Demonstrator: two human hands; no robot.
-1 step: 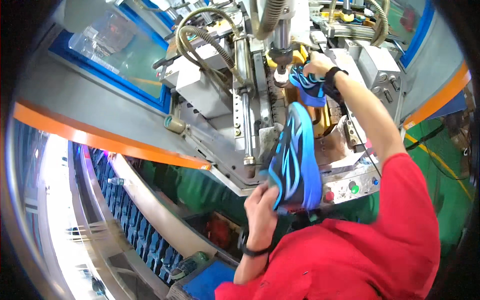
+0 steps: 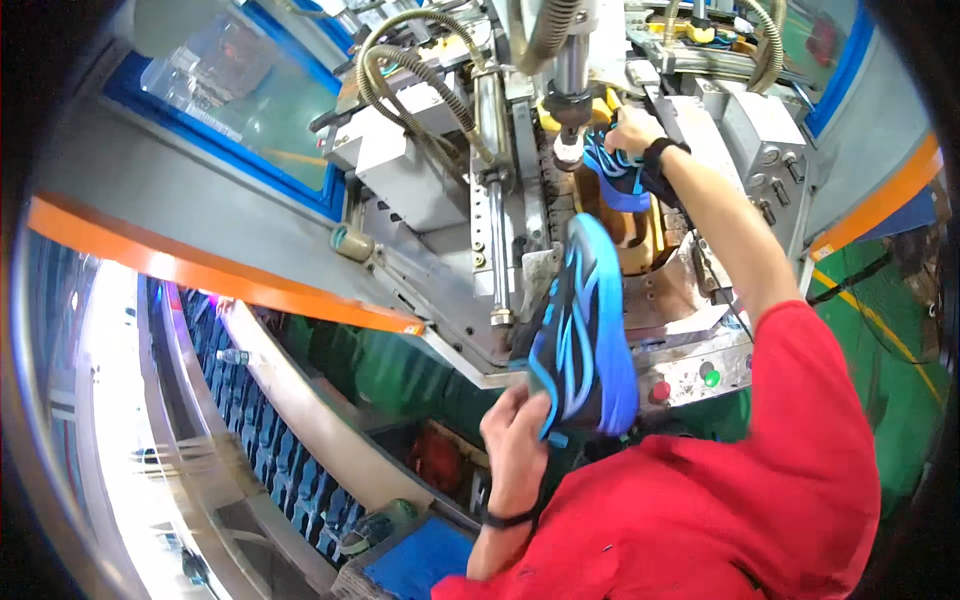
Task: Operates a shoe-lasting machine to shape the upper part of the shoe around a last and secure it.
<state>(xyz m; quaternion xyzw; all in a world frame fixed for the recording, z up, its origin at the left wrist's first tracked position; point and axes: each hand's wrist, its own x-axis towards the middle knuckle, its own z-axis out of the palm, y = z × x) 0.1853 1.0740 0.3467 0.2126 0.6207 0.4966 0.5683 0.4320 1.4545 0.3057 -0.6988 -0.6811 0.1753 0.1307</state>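
Observation:
My left hand (image 2: 515,440) is closed on the collar end of a blue and black shoe (image 2: 585,335). This shoe slants upward, toe away from me, in front of the machine. Farther off, my right hand (image 2: 636,132) grips a second blue and black shoe (image 2: 618,178) inside the machine, over a tan metal mold (image 2: 635,258). That shoe is partly hidden by my hand and wrist. Just left of it hangs a vertical press rod (image 2: 568,150) with a pale round tip.
Gray machine blocks and a steel cylinder (image 2: 497,250) flank the mold. An orange-edged guard (image 2: 230,283) curves across the left. Red and green buttons (image 2: 711,379) sit on the front panel. A conveyor (image 2: 255,430) runs at lower left, beside a blue surface (image 2: 425,560).
The shoe in my left hand has come slightly down toward me, along with the hand. My right hand stays on the other shoe in the machine.

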